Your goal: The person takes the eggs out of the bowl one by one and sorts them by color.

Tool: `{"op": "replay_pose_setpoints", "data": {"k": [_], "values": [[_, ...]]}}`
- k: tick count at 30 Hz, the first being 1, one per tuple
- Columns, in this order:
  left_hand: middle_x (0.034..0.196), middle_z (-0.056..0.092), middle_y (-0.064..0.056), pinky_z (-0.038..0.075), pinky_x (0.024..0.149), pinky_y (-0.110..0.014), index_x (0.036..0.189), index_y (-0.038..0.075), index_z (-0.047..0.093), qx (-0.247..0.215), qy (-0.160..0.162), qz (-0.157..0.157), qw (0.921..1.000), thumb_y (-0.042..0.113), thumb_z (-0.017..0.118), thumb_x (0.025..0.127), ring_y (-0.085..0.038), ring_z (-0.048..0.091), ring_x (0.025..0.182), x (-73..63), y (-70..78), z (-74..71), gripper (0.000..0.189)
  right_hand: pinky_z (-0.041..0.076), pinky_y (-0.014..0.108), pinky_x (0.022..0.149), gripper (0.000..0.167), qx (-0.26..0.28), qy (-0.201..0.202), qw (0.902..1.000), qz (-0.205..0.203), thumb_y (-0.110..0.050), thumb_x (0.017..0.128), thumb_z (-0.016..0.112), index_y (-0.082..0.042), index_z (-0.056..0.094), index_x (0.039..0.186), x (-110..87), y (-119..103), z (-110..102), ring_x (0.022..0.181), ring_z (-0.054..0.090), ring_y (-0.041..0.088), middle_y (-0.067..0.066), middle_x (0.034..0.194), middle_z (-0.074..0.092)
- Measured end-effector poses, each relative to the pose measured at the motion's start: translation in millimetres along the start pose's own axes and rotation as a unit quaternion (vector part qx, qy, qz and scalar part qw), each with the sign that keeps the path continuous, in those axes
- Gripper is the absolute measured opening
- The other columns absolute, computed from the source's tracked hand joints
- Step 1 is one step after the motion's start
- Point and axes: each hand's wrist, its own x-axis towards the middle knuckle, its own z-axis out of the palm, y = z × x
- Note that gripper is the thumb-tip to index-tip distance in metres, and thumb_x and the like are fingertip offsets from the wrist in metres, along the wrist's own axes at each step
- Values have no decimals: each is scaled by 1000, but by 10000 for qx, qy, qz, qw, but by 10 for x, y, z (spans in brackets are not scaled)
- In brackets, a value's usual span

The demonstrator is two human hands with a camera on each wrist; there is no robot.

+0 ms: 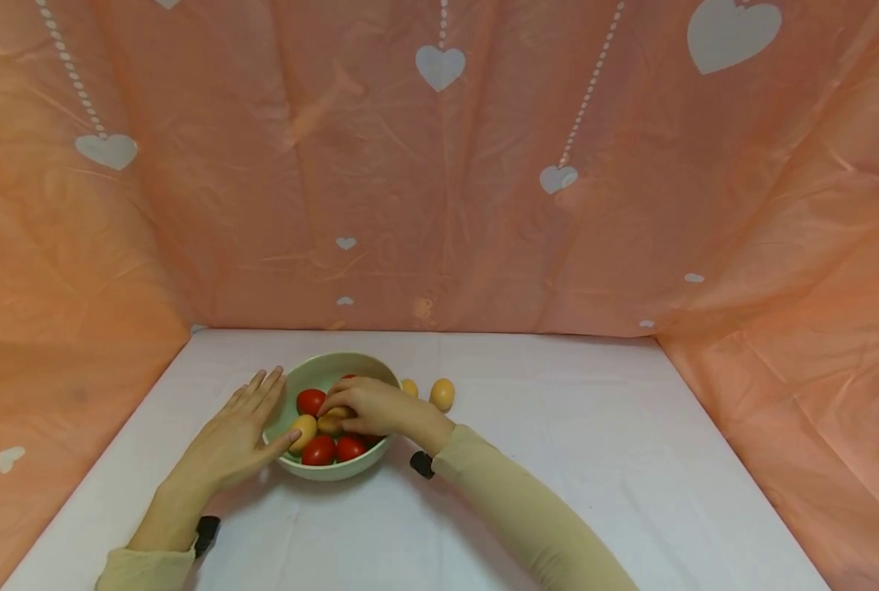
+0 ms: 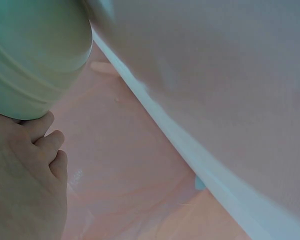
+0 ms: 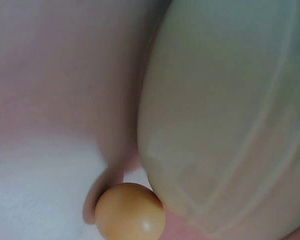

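A pale green bowl (image 1: 321, 474) stands on the white table, holding several red egg-shaped pieces (image 1: 318, 451) and yellow eggs (image 1: 304, 432). My right hand (image 1: 368, 406) reaches over the right rim into the bowl, its fingers and thumb curled around a yellow egg (image 1: 331, 422). Against the bowl's left side rests my left hand (image 1: 228, 431), fingers extended and thumb over the rim. In the left wrist view, the left fingers (image 2: 50, 142) lie along the outer wall of the bowl (image 2: 40, 55). The right palm hides part of the bowl's contents.
Two more yellow eggs lie on the table just right of the bowl, one (image 1: 442, 395) fully visible, the other (image 1: 409, 387) partly behind the right wrist. An orange sheet with white hearts (image 1: 424, 205) hangs behind and along both sides of the table (image 1: 557, 427).
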Motion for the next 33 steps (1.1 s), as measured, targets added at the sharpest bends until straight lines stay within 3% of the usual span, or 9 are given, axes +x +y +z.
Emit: {"op": "replay_pose_setpoints", "data": {"k": [12,22,33], "values": [[168,29,-23,21,128,-54,158,-8,33,-50,-56,-27,10000,53,65,98,-46,26,153,-4,7,4,91,40,15,111,31,-117,-234,9996,99,-20,100,72,-20,75,130,3,-29,15,126,60,11,-3,132,70],[169,26,-22,20,127,-56,159,-7,31,-114,-123,-69,9998,53,64,98,-46,24,154,15,7,-21,92,41,15,109,33,-223,-153,9996,79,-20,100,73,-19,73,133,-1,-19,24,122,61,11,-4,129,71],[168,27,-22,22,126,-58,159,-7,31,-104,-95,-61,9999,53,64,98,-47,24,154,-3,-9,-10,92,46,13,97,37,-292,27,9995,146,-27,101,71,-21,70,137,-23,-46,44,110,61,9,1,129,65]]}}
